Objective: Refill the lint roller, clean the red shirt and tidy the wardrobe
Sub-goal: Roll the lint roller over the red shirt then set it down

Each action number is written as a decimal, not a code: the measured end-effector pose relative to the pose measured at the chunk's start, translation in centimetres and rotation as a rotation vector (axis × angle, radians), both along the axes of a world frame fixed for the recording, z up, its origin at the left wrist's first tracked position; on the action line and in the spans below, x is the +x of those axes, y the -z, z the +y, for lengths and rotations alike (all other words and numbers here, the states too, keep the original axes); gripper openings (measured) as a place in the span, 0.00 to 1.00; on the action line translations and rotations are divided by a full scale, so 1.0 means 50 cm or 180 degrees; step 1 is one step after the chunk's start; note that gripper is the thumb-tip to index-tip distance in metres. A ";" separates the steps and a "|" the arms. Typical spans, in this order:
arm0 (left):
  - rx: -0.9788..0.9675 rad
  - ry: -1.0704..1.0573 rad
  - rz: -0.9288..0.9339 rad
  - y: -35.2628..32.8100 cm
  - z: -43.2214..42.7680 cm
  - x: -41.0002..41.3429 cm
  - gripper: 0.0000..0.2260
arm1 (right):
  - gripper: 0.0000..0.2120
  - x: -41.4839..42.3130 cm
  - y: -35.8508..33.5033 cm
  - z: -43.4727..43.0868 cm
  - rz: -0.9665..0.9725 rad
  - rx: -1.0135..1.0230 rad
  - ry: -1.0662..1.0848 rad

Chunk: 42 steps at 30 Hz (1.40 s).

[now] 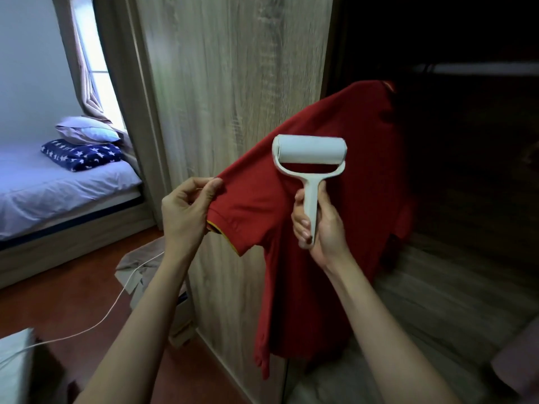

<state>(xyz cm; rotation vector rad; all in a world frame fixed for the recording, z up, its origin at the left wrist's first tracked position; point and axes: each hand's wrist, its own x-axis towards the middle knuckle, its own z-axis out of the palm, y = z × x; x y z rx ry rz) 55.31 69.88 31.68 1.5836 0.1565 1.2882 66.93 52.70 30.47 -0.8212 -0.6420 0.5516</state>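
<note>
Bed (58, 182) at my left: star-print pillow (83, 155) on sheet, pale pillow (87, 132) stacked above. Reddish floor (73, 304): white cable (96, 323), crumpled beige cloth (140, 266).

Your right hand (320, 225) is gripping the lint roller (309, 170) by a handle that is looking like smooth, matt white plastic, and the roll above it is showing a pale, papery sheet. Your left hand (186, 211) is pinching the red shirt (335, 228), a soft matt cloth with a yellow-edged sleeve hem. Behind both hands, the wardrobe panel (233, 83) is showing pale wood grain with a dull finish.
</note>
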 end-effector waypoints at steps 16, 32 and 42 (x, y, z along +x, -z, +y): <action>0.0439 -0.0106 0.0338 0.027 0.005 -0.015 0.12 | 0.22 -0.047 0.070 -0.021 0.0362 -0.0126 -0.0072; 0.0429 0.0640 0.0417 0.006 0.009 -0.054 0.10 | 0.22 -0.021 -0.028 -0.016 0.0109 0.0183 -0.0094; 0.0240 0.1080 0.1011 -0.004 0.018 -0.075 0.21 | 0.22 -0.019 0.014 -0.024 0.0220 0.0018 0.0039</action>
